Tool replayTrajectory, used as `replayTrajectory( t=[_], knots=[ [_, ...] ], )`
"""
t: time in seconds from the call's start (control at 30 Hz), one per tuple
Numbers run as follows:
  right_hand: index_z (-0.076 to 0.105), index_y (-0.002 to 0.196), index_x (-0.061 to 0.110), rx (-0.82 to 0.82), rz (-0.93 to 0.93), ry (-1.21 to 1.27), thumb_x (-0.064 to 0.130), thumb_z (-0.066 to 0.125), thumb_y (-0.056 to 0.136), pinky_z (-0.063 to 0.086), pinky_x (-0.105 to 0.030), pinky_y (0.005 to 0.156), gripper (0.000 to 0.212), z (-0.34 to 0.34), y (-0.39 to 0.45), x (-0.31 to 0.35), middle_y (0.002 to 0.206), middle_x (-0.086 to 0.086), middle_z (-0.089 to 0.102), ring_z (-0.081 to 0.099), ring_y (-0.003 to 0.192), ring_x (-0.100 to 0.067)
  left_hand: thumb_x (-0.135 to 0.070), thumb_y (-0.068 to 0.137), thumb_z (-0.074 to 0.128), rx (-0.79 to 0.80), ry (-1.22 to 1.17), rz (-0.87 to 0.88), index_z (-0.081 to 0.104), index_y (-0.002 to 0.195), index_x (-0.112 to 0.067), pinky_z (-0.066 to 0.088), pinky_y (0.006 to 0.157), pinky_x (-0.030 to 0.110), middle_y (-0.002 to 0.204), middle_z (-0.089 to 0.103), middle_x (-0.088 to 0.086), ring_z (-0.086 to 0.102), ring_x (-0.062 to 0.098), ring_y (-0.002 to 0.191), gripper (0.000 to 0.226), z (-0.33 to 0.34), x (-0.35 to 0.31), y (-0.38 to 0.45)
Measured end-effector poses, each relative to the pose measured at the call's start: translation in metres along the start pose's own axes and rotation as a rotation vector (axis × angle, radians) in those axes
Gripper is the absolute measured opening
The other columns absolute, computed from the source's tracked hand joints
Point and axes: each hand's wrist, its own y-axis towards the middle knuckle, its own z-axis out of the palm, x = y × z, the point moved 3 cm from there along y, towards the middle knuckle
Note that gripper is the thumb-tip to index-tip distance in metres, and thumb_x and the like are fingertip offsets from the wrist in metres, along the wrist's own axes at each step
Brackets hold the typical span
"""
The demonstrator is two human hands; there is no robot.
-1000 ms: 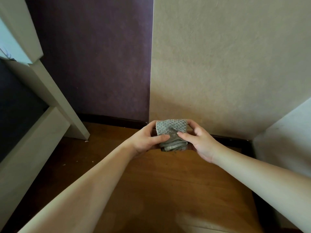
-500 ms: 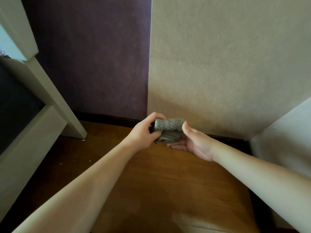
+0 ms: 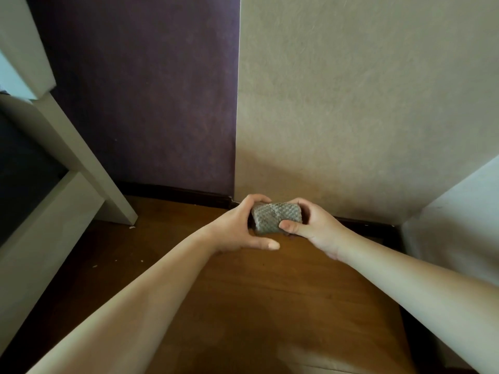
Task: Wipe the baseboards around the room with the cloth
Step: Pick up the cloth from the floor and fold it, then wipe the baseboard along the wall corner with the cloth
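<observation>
The cloth [image 3: 276, 218], folded into a compact pad, is gripped between both hands: left hand [image 3: 237, 229] curled round its left end, right hand [image 3: 310, 225] pinching its right end. Its long axis runs hand to hand. The dark baseboard [image 3: 178, 190] lies directly beyond both hands, parallel to that axis, and not yet touched.

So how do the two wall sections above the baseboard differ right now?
The left wall section is dark purple; the right wall section is pale beige. The purple one runs behind the white furniture on the left; the beige one meets a pale panel on the right. Both end at the dark baseboard above the wooden floor.
</observation>
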Motion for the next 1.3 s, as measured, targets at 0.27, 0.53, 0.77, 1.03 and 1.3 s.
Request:
replayTrajectory(
  t=[0.27,0.53,0.77,1.03,1.3],
  knots=[
    [0.058,0.105,0.045,-0.061,-0.182,-0.286,0.040,0.079,0.078,0.047,-0.020,0.084,0.034,-0.003,0.005,0.016,0.108,0.025,0.064,0.059,0.104,0.004,-0.053,0.073,0.081,-0.248,0.141,0.044,0.054,0.129,-0.030,0.049,0.078,0.010,0.111,0.062,-0.018,0.059,-0.003,0.100,0.066,-0.008,-0.001,0.001],
    [0.034,0.129,0.067,0.059,-0.189,-0.617,0.060,0.073,0.077,0.032,-0.016,0.096,0.065,-0.007,0.004,0.030,0.129,0.043,0.045,0.040,0.121,0.018,-0.035,0.073,0.087,-0.329,0.155,0.091,0.058,0.120,-0.033,0.045,0.076,0.004,0.107,0.064,-0.018,0.057,-0.011,0.099,0.055,-0.017,0.004,-0.008],
    [0.011,0.159,0.033,-0.218,-0.463,-1.239,0.059,0.038,0.098,0.016,-0.039,0.122,0.072,-0.025,0.036,0.051,0.166,0.003,0.016,0.017,0.151,-0.018,-0.028,0.075,0.087,-0.571,0.066,0.005,0.057,0.117,-0.038,0.048,0.073,0.005,0.105,0.062,-0.023,0.055,-0.015,0.100,0.053,-0.033,0.024,-0.014],
    [0.024,0.158,0.020,-0.491,-0.940,-1.750,0.042,0.044,0.102,0.014,-0.047,0.124,0.064,-0.040,0.106,0.121,0.165,-0.005,0.020,0.020,0.152,-0.026,-0.026,0.073,0.088,-0.763,0.103,0.005,0.058,0.114,-0.036,0.048,0.074,0.006,0.103,0.062,-0.026,0.057,-0.014,0.099,0.052,-0.055,0.027,-0.015],
    [0.030,0.157,0.021,-0.569,-1.268,-2.018,0.049,0.036,0.102,0.022,-0.044,0.122,0.062,-0.024,0.167,0.193,0.163,-0.003,0.027,0.027,0.150,-0.021,-0.029,0.071,0.089,-0.868,0.210,-0.101,0.054,0.110,-0.043,0.047,0.074,0.003,0.103,0.061,-0.026,0.055,-0.015,0.101,0.054,-0.090,0.008,-0.008]
  ],
)
